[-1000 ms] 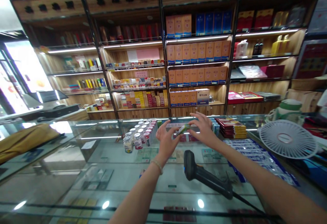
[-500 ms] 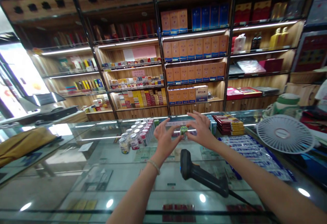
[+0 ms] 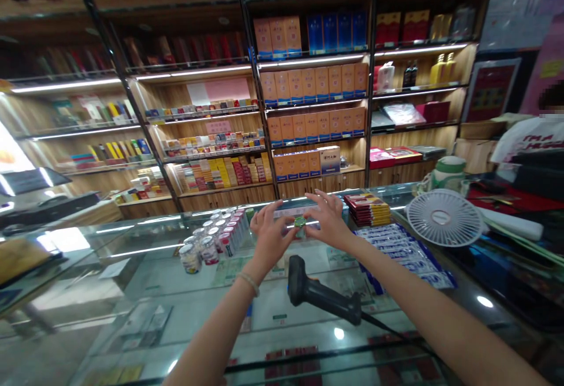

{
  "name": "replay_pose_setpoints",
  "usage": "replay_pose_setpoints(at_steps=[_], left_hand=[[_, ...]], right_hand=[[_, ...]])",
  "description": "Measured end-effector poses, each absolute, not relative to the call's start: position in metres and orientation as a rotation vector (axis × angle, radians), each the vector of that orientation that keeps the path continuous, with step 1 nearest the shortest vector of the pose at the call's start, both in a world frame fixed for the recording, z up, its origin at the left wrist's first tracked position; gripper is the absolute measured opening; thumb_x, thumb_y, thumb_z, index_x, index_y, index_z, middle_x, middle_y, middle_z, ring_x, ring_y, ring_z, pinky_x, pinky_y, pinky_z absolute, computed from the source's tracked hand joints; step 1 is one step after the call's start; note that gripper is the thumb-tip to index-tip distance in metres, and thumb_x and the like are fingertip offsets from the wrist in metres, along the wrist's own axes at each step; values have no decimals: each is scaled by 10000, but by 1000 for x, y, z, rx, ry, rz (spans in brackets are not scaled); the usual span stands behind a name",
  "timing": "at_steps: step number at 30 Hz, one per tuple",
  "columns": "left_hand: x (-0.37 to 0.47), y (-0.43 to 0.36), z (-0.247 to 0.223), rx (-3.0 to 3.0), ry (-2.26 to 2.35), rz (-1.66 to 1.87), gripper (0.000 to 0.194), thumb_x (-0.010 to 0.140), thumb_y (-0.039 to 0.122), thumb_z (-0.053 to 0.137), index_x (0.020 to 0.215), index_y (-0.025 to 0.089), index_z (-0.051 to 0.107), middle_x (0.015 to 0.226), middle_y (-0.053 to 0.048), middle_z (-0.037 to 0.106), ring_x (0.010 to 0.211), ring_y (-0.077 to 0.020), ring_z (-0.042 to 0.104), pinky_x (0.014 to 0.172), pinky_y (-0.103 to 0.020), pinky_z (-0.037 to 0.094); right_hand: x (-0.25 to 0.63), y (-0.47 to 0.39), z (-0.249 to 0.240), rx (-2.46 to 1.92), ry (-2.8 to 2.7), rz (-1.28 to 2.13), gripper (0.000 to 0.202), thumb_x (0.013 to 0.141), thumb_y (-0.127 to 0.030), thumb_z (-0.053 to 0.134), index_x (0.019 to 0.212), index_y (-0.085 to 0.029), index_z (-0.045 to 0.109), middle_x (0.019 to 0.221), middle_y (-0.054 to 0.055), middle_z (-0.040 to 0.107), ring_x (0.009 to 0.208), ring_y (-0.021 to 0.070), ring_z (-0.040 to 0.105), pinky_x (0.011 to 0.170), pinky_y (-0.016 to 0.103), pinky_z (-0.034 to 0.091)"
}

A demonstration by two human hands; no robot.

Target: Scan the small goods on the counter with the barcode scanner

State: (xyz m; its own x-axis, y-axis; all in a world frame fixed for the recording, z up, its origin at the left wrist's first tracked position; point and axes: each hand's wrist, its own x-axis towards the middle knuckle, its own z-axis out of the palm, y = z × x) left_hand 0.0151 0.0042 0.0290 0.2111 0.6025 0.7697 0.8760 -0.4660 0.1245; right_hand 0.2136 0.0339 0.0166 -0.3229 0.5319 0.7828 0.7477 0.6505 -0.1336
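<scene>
Over the glass counter (image 3: 268, 292), my left hand (image 3: 271, 236) and my right hand (image 3: 328, 221) meet at a small round container with a green top (image 3: 300, 222). Thumb and index finger of each hand pinch it from opposite sides, and the other fingers are raised. Its lower part is hard to make out. Just in front of the hands lies a black barcode scanner (image 3: 324, 292), its cable running to the lower right. Left of my left hand stand rows of small lidded bottles (image 3: 209, 249). A stack of red and yellow packets (image 3: 367, 208) lies beyond my right forearm.
Blue and white packs (image 3: 403, 254) lie under and beside my right forearm. A white fan (image 3: 445, 217) and a green and white jug (image 3: 447, 173) stand at the right. Another person in a white shirt (image 3: 529, 139) is at the far right. Shelves with orange boxes (image 3: 315, 85) line the back wall.
The view has turned to the right, so the scene sits further left and the other person has come into view. Both hands keep their pinch on the green-topped container.
</scene>
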Motion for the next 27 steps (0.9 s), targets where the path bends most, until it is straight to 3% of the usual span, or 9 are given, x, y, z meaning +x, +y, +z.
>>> replay_pose_setpoints(at_steps=[8,27], left_hand=[[49,25,53,-2215,-1343,-907,108,785,325,765,883,292,734,1441,-41,536,1373,-325,386,1175,-607,164],[111,89,32,-2362,-1285,-669,72,719,264,803,709,250,734,1356,-56,592,1344,-339,407,1138,-652,197]], right_hand=[[247,55,23,-1065,-1990,-292,156,826,-383,687,943,-307,757,1515,41,474,1459,324,271,1171,603,102],[295,86,-2,-1273,-2051,-425,129,775,-352,711,860,-259,739,1527,64,456,1453,331,273,1183,650,30]])
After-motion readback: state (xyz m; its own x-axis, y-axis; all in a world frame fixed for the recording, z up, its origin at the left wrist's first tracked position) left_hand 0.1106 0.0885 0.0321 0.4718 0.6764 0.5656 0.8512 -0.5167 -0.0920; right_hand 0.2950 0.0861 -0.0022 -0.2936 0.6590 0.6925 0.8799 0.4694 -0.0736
